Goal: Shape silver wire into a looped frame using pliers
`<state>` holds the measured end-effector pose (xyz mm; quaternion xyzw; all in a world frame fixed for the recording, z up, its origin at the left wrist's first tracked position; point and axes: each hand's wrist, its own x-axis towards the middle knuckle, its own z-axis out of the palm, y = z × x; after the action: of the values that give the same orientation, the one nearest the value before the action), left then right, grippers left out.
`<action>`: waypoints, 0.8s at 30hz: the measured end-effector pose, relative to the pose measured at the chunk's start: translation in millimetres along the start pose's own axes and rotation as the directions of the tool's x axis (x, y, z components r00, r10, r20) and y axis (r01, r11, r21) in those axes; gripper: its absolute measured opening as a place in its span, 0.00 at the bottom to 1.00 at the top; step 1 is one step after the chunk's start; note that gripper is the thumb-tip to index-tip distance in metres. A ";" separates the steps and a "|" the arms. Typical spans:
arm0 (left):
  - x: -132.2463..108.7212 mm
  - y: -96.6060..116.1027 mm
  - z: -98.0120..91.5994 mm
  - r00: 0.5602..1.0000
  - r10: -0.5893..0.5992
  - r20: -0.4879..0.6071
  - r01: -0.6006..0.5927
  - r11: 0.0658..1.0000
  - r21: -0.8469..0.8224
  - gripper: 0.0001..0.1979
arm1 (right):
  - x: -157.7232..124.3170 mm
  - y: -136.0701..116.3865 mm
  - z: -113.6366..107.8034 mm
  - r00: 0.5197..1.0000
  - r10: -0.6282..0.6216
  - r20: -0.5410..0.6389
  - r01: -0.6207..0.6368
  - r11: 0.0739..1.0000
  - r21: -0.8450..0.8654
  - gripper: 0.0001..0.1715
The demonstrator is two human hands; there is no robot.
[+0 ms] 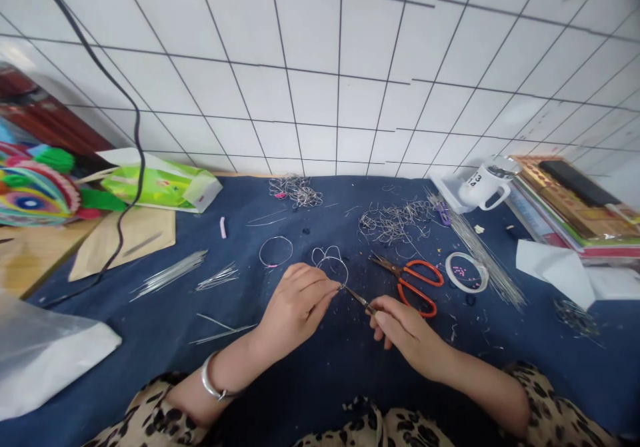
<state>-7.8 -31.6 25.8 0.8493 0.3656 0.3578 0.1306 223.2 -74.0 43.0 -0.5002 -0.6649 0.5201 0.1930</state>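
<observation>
A thin wire ring with small loops bent at its top (pixel 346 265) is pinched between the thumb and fingers of my left hand (pixel 300 302). My right hand (pixel 407 332) is closed around what look like needle-nose pliers (pixel 358 296), whose handles are hidden in the palm. Their narrow tip meets the lower right side of the wire ring, close to my left fingertips. Whether the jaws grip the wire is too small to tell. Just left of my left hand lies another wire ring (pixel 261 251) with a pink piece at its bottom.
Orange-handled scissors (pixel 434 273) lie beyond my right hand, near a white ring-shaped roll (pixel 448 270) with pink beads inside. Tangled wire (pixel 390 224) and straight wires (pixel 170 274) are spread on the dark blue cloth (pixel 320 380). A white mug (pixel 483 187) and stacked books (pixel 585 224) stand right.
</observation>
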 end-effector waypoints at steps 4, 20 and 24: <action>0.5 4.5 -0.9 1.000 0.019 0.025 -0.020 1.000 0.017 0.11 | -0.4 2.6 0.9 1.000 0.002 0.003 -0.002 1.000 -0.014 0.17; -0.3 8.6 0.2 1.000 0.025 0.013 -0.025 0.999 0.030 0.09 | -7.0 2.3 1.7 1.000 0.024 0.019 -0.026 0.993 0.117 0.15; -1.7 10.5 1.6 0.999 0.035 0.023 -0.036 0.999 0.040 0.09 | -8.6 2.7 1.6 1.000 -0.011 -0.004 0.011 1.000 0.005 0.16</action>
<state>-1.9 -40.1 28.8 0.8620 0.3561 0.3432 0.1111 226.9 -82.3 42.2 -0.4972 -0.6659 0.5196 0.1985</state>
